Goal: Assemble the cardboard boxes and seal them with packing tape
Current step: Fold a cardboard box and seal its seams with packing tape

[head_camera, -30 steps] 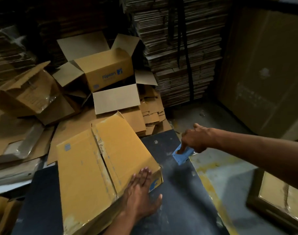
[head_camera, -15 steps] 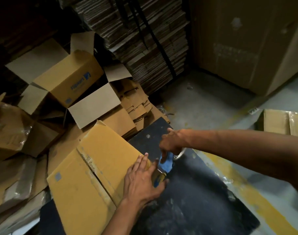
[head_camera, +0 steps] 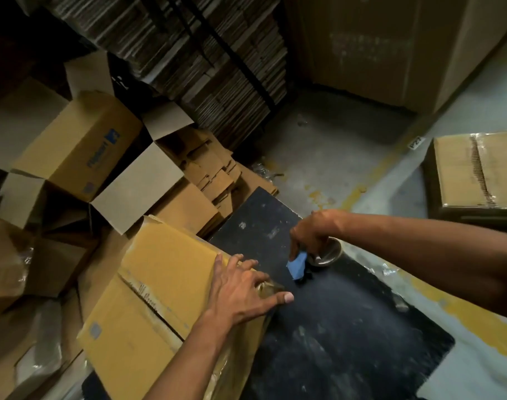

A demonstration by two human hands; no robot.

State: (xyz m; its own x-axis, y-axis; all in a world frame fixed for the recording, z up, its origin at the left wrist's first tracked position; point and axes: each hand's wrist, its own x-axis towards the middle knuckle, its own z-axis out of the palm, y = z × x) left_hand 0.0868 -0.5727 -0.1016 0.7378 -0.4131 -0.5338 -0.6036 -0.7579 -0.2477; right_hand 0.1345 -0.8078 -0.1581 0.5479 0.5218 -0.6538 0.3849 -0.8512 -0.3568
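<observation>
— Yellow-brown cardboard, flaps folded shut: where does that closed cardboard box (head_camera: 160, 295) lie?

— On the left part of the black scuffed tabletop (head_camera: 333, 327), its near right corner under the left hand (head_camera: 240, 290). Those fingers (head_camera: 275, 299) are spread and nearly straight, pressing down on the box's edge (something shiny shows beneath them, too blurred to name).

— And the right hand (head_camera: 313, 232)?

— Just beyond that corner, apart from the box, fingers curled round a blue-handled tape dispenser with a brown roll (head_camera: 313, 255) that sits on the tabletop.

— Around them?

— An open printed carton (head_camera: 76, 145) lies tipped at left, flattened cartons (head_camera: 217, 180) behind the box, a strapped stack of flat cardboard (head_camera: 212, 62) beyond, and a sealed brown carton (head_camera: 474, 174) on the floor at right.
</observation>
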